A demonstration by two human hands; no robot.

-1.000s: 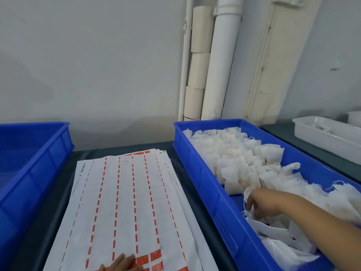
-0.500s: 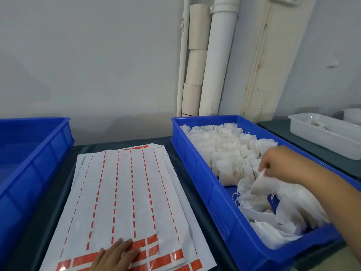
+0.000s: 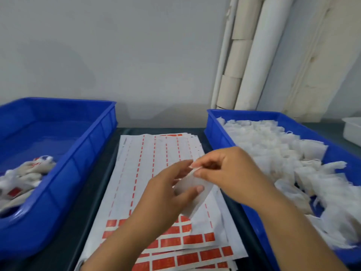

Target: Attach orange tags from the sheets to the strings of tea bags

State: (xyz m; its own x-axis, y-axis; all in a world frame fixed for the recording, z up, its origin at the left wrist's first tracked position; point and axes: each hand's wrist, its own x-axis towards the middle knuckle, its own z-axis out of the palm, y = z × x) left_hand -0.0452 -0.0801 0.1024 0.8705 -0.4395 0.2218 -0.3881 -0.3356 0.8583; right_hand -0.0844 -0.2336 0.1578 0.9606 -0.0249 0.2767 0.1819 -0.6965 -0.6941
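Both hands, left hand [image 3: 166, 194] and right hand [image 3: 220, 171], pinch 1 tea bag [image 3: 192, 194] at 12 o'clock above the tag sheets [image 3: 156, 153]; its thin string could slip or tangle.

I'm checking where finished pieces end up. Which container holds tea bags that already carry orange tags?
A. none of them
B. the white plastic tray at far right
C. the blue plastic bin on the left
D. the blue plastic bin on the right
C: the blue plastic bin on the left holds a small heap of white tea bags with orange tags, while the blue plastic bin on the right shows only plain white ones.
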